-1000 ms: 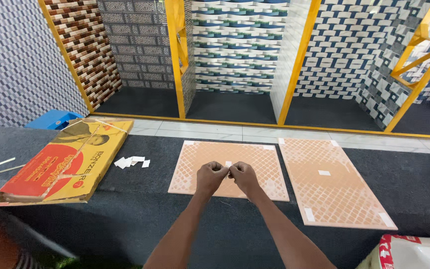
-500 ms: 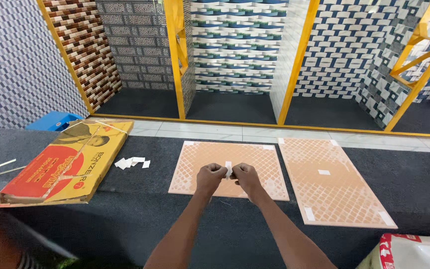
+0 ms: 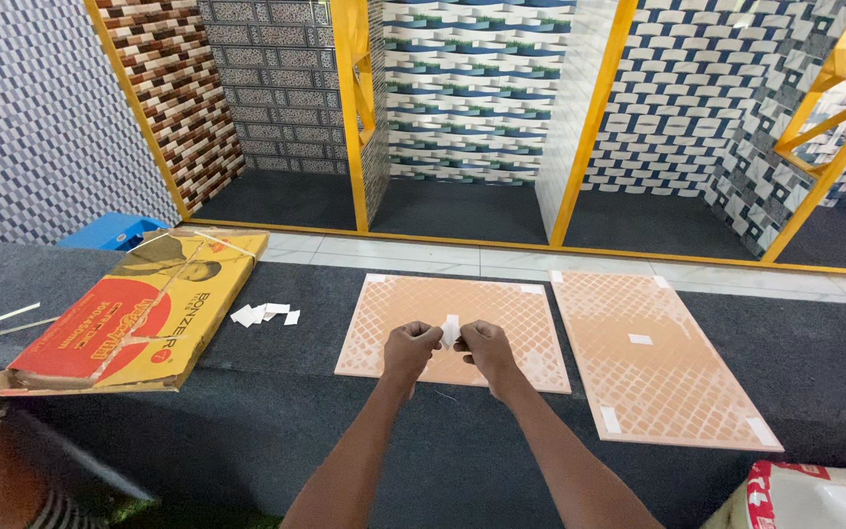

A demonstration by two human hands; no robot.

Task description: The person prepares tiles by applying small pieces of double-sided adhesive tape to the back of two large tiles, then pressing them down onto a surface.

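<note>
Both hands, left hand (image 3: pixel 410 347) and right hand (image 3: pixel 483 347), pinch a small white strip (image 3: pixel 450 330) between them above an orange tile (image 3: pixel 384 328).

The left hand (image 3: pixel 409 347) and the right hand (image 3: pixel 483 346) are meeting over the near edge of an orange tile (image 3: pixel 452 328) lying face down on the dark worktop (image 3: pixel 247 431), together pinching a small white strip (image 3: pixel 450 331) between their fingertips. A second orange tile (image 3: pixel 663 358) is lying just beside the first, to its right. A flat red and yellow carton (image 3: pixel 134 312) is resting to the left, with loose white strips (image 3: pixel 264 314) sitting between it and the tiles.
</note>
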